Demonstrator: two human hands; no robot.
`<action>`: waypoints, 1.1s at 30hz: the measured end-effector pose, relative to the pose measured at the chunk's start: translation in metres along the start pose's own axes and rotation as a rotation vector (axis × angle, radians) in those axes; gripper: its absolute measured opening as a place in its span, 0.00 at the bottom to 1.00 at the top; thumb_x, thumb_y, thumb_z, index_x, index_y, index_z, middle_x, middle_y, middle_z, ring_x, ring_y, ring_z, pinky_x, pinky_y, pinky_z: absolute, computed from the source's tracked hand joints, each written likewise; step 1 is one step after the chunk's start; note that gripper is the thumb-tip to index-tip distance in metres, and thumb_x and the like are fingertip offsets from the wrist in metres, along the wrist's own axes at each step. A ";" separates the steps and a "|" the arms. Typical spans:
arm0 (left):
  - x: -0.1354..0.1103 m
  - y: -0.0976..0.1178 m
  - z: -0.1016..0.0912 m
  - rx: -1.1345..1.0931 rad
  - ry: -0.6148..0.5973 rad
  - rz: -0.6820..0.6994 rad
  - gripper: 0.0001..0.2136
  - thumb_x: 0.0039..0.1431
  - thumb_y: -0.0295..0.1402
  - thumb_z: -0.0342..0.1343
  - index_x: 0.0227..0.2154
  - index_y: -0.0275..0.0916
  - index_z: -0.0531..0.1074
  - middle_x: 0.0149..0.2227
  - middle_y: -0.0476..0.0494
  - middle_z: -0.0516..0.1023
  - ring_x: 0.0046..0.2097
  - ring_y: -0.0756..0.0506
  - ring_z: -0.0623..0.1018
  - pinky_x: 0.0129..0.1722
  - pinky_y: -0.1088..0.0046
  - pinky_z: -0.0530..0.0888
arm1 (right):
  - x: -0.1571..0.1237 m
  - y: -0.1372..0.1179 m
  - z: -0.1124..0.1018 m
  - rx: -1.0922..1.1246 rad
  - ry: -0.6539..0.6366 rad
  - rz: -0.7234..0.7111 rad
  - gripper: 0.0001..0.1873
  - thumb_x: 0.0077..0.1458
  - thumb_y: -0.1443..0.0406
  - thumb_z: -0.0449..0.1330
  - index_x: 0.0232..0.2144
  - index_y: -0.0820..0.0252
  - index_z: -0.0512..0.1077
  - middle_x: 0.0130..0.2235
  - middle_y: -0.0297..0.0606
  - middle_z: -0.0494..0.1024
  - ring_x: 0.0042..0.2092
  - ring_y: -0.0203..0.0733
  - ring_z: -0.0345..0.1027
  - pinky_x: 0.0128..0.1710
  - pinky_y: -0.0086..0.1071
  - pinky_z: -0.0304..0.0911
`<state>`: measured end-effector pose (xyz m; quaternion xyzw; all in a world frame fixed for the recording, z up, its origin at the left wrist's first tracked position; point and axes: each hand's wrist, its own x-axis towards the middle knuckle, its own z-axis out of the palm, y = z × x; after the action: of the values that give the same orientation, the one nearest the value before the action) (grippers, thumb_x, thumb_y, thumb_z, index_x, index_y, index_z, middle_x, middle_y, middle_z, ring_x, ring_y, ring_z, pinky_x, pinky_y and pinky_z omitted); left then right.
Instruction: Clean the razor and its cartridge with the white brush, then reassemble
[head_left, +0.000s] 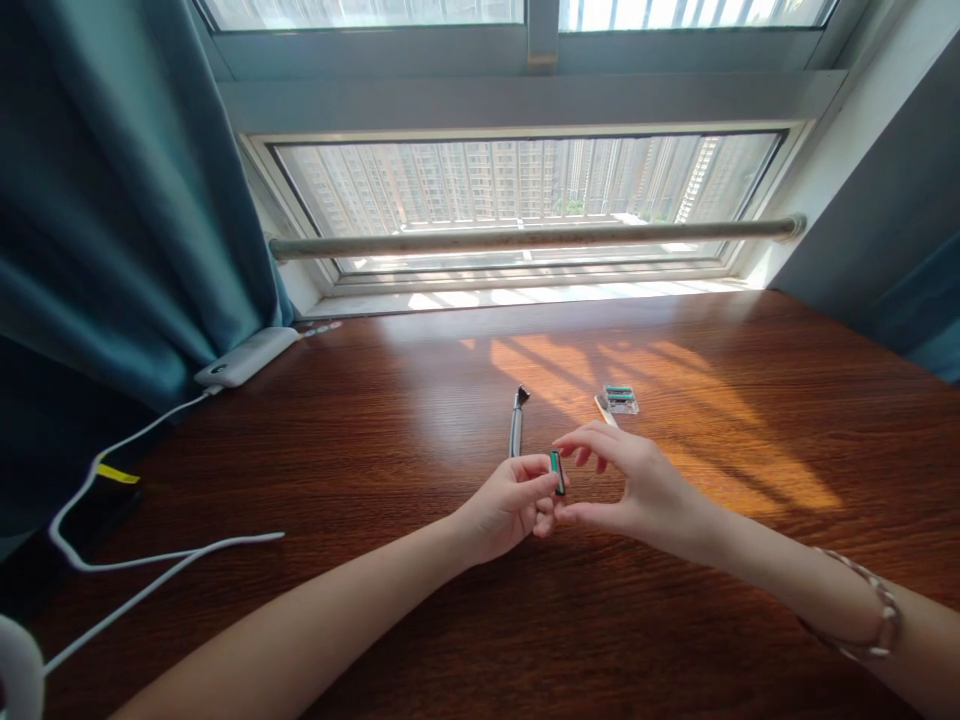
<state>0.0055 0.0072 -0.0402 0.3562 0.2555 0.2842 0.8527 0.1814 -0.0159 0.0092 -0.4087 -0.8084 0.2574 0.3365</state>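
My left hand (511, 502) pinches a small razor cartridge (557, 472), black with a green strip, between thumb and fingers. My right hand (626, 478) curves around the cartridge from the other side, thumb and fingers apart. Its fingertips are close to the cartridge's ends; whether they touch it I cannot tell. Just beyond my left hand lies a grey razor handle (516, 425) with a black head end, its near end hidden by the hand. Behind my right hand is a clear plastic case (621, 400) holding green-striped cartridges. A thin pale-handled brush (606, 411) rests beside it, partly covered.
The brown wooden table (375, 430) reaches to the window sill. At the left are a white power strip (249, 357), a white cable (150, 562) and a blue curtain (142, 180). A metal rail (525, 240) crosses the window. Sunlight falls on the table's right half.
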 end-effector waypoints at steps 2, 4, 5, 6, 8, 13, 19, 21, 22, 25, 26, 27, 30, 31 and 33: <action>0.000 0.000 0.001 -0.010 0.003 0.005 0.14 0.45 0.38 0.62 0.26 0.33 0.66 0.17 0.53 0.65 0.16 0.58 0.62 0.17 0.82 0.54 | 0.004 0.002 0.007 0.040 0.016 0.008 0.19 0.43 0.62 0.65 0.40 0.58 0.68 0.37 0.37 0.71 0.37 0.38 0.64 0.35 0.31 0.62; 0.000 0.001 0.001 -0.007 -0.001 0.002 0.14 0.46 0.37 0.62 0.26 0.33 0.65 0.16 0.55 0.63 0.16 0.59 0.59 0.17 0.82 0.52 | 0.005 0.006 0.013 0.071 0.040 0.042 0.19 0.43 0.63 0.64 0.40 0.58 0.68 0.37 0.37 0.70 0.37 0.38 0.65 0.35 0.31 0.63; 0.000 0.001 0.001 0.001 -0.007 0.000 0.14 0.46 0.38 0.62 0.25 0.33 0.65 0.15 0.55 0.62 0.16 0.59 0.58 0.17 0.82 0.51 | 0.004 0.008 0.015 0.089 0.042 0.062 0.19 0.43 0.64 0.64 0.40 0.58 0.68 0.37 0.38 0.70 0.37 0.38 0.65 0.35 0.32 0.63; 0.000 0.000 0.000 0.012 -0.014 -0.003 0.13 0.46 0.38 0.61 0.26 0.33 0.65 0.15 0.55 0.62 0.16 0.59 0.57 0.17 0.82 0.51 | 0.003 0.010 0.016 0.107 0.034 0.077 0.19 0.43 0.64 0.64 0.41 0.58 0.67 0.37 0.38 0.70 0.37 0.38 0.65 0.35 0.32 0.63; 0.000 0.000 -0.001 0.033 -0.035 -0.005 0.13 0.47 0.37 0.61 0.26 0.33 0.65 0.15 0.54 0.62 0.16 0.59 0.57 0.17 0.81 0.49 | 0.001 0.012 0.017 0.136 0.008 0.089 0.19 0.44 0.66 0.63 0.41 0.59 0.68 0.37 0.37 0.71 0.37 0.38 0.65 0.35 0.32 0.63; 0.000 -0.002 -0.003 0.034 -0.066 0.006 0.10 0.51 0.35 0.58 0.25 0.32 0.66 0.15 0.53 0.62 0.16 0.58 0.58 0.16 0.80 0.50 | -0.002 0.015 0.014 0.174 0.011 0.037 0.20 0.44 0.68 0.62 0.42 0.59 0.68 0.37 0.38 0.71 0.38 0.38 0.64 0.36 0.32 0.63; -0.001 0.000 0.000 0.129 0.040 0.100 0.10 0.52 0.36 0.56 0.26 0.32 0.70 0.19 0.52 0.63 0.19 0.57 0.61 0.18 0.82 0.55 | -0.003 0.020 0.016 0.218 0.026 -0.018 0.21 0.47 0.74 0.57 0.46 0.55 0.67 0.40 0.37 0.70 0.42 0.37 0.64 0.42 0.33 0.62; -0.003 0.000 0.001 0.314 0.126 0.226 0.08 0.51 0.34 0.57 0.27 0.32 0.72 0.19 0.52 0.64 0.20 0.56 0.62 0.19 0.81 0.59 | -0.003 0.020 0.017 0.275 0.035 0.040 0.23 0.48 0.73 0.56 0.48 0.54 0.66 0.41 0.37 0.70 0.42 0.37 0.64 0.41 0.34 0.62; -0.004 0.000 0.001 0.425 0.171 0.304 0.08 0.50 0.34 0.58 0.28 0.33 0.72 0.19 0.51 0.66 0.20 0.56 0.63 0.20 0.80 0.61 | -0.004 0.020 0.018 0.327 0.040 0.104 0.25 0.48 0.72 0.57 0.50 0.54 0.64 0.41 0.38 0.70 0.41 0.38 0.65 0.41 0.34 0.63; -0.007 0.000 -0.001 0.747 0.299 0.530 0.07 0.48 0.31 0.59 0.31 0.34 0.74 0.23 0.49 0.71 0.22 0.54 0.67 0.22 0.79 0.65 | -0.005 0.020 0.022 0.556 0.011 0.347 0.25 0.45 0.67 0.61 0.48 0.58 0.64 0.41 0.40 0.71 0.39 0.39 0.67 0.40 0.35 0.65; -0.008 0.000 -0.002 0.833 0.325 0.593 0.07 0.48 0.31 0.59 0.32 0.35 0.74 0.24 0.48 0.72 0.24 0.53 0.68 0.23 0.78 0.66 | -0.005 0.020 0.023 0.635 -0.020 0.405 0.23 0.44 0.66 0.62 0.46 0.59 0.66 0.40 0.40 0.72 0.40 0.40 0.68 0.40 0.36 0.65; -0.008 0.000 -0.003 0.905 0.339 0.647 0.07 0.49 0.30 0.59 0.32 0.35 0.74 0.25 0.47 0.73 0.25 0.53 0.69 0.25 0.78 0.67 | -0.005 0.020 0.024 0.707 -0.057 0.440 0.21 0.44 0.66 0.63 0.43 0.60 0.67 0.39 0.40 0.73 0.40 0.41 0.68 0.41 0.36 0.65; -0.009 0.000 -0.004 1.043 0.335 0.776 0.06 0.50 0.28 0.58 0.33 0.36 0.75 0.25 0.46 0.74 0.26 0.52 0.71 0.26 0.79 0.67 | -0.006 0.020 0.027 0.854 -0.111 0.480 0.18 0.43 0.64 0.64 0.39 0.59 0.70 0.38 0.38 0.74 0.42 0.42 0.68 0.44 0.36 0.63; -0.009 0.000 -0.004 1.077 0.317 0.811 0.06 0.50 0.28 0.58 0.33 0.36 0.75 0.25 0.47 0.74 0.25 0.53 0.70 0.25 0.80 0.67 | -0.007 0.019 0.027 0.878 -0.108 0.489 0.18 0.43 0.63 0.64 0.39 0.58 0.70 0.39 0.38 0.74 0.43 0.42 0.68 0.44 0.36 0.62; -0.010 0.000 -0.004 1.139 0.283 0.867 0.06 0.51 0.27 0.57 0.33 0.36 0.75 0.23 0.48 0.73 0.24 0.54 0.69 0.24 0.80 0.66 | -0.007 0.019 0.027 0.894 -0.107 0.505 0.18 0.44 0.62 0.64 0.39 0.59 0.70 0.40 0.38 0.74 0.43 0.42 0.67 0.45 0.36 0.61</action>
<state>-0.0041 0.0023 -0.0403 0.7735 0.3076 0.4627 0.3048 0.1732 -0.0156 -0.0234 -0.3937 -0.5117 0.6715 0.3638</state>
